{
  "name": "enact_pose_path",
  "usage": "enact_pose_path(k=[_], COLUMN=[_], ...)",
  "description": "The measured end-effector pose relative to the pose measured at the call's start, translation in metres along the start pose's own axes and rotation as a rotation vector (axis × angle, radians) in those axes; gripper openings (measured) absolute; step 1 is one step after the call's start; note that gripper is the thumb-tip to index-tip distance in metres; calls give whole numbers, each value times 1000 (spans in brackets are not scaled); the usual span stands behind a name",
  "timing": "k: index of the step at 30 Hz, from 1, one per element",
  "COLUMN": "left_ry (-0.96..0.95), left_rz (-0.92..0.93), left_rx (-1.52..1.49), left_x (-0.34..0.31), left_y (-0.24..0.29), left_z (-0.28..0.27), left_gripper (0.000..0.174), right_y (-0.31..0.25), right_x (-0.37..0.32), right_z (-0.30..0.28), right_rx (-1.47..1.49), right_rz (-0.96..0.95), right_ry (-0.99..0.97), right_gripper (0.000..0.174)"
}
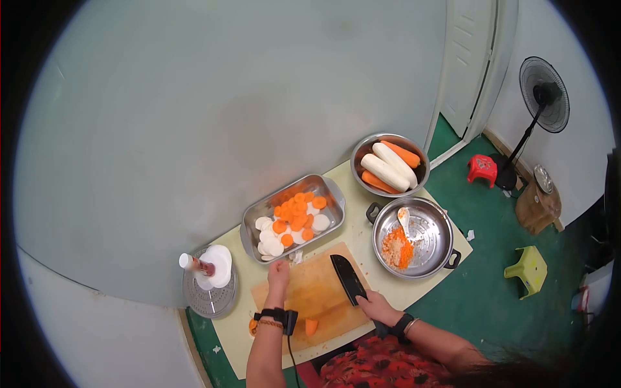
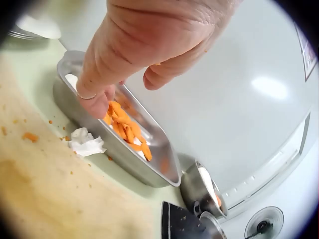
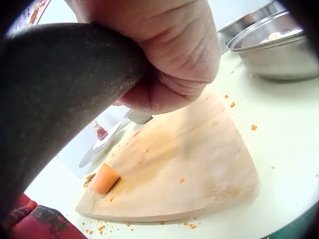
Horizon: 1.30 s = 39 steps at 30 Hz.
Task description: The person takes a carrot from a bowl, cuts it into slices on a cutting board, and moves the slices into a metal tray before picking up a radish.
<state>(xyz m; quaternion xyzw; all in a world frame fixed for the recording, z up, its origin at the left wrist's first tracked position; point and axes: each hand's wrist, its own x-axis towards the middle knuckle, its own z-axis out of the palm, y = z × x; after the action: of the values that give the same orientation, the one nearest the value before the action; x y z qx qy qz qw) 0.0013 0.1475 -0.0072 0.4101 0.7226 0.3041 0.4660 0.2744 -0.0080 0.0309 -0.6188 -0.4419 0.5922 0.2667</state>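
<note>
My right hand (image 1: 380, 308) grips the handle of a knife, its black blade (image 1: 348, 278) lying over the right part of the wooden cutting board (image 1: 323, 291). In the right wrist view the fingers (image 3: 174, 74) curl round the dark handle (image 3: 75, 74). My left hand (image 1: 279, 278) is over the board's upper left, by the near edge of a metal tray (image 1: 246, 240). Its fingers (image 2: 99, 102) bend loosely downward in the left wrist view, with nothing visible in them. Orange and white slices (image 1: 297, 210) lie in the tray. A carrot piece (image 1: 311, 327) sits at the board's near edge.
A bowl (image 1: 359, 178) of whole carrots and white radishes stands at the back right. Nearer is a two-handled pan (image 1: 430, 236) with grated bits and a white spoon (image 1: 403, 220). At left, a bottle (image 1: 194, 264) and white dish stand on a round grey lid. Crumpled tissue (image 2: 85, 143) lies beside the tray.
</note>
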Motion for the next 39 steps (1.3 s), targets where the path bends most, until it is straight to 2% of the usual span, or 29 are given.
enact_pose_path(k=[2,3,5,8,11,14,20,23,26,29,32,35,39], left_ry=[-22,-24,-147,-206,-109,-55,87,76,37,167,250,172,145], left_rz=[103,164,234,110,346,332,556,470,367,445,495,401,347], left_rx=[176,262,467,609,730,568,329,240,312,262,134,-7,13], left_x=[-20,-40,-88,-121,-151,-147,-150,-146,-148,-151,-140,-139,-152], left_y=[-39,-44,-46,-90,-115,-133,-126,-130,-125,-125,-153,-160,-136], left_z=[-7,-8,-17,-18,-7,9,35,45,47,53,61,61,57], left_gripper=[48,54,65,71,66,59,51,53,53,52,45,38,30], right_y=[14,13,7,14,12,22,32,18,14,18,18,21,25], right_x=[6,4,2,7,10,18,19,6,-1,-3,-6,-5,-3], right_z=[6,8,11,18,22,29,36,36,38,43,48,54,58], right_rx=[-38,-30,-17,-88,-175,-242,-378,-509,-629,-740,-771,-787,-801], right_rz=[10,10,6,-29,-61,-111,-301,-263,-363,-453,-551,-611,-627], right_ry=[-5,-11,-25,-28,-50,-56,-51,-42,-54,-70,-59,-51,-53], right_gripper=[31,32,32,34,36,38,36,37,31,26,22,21,20])
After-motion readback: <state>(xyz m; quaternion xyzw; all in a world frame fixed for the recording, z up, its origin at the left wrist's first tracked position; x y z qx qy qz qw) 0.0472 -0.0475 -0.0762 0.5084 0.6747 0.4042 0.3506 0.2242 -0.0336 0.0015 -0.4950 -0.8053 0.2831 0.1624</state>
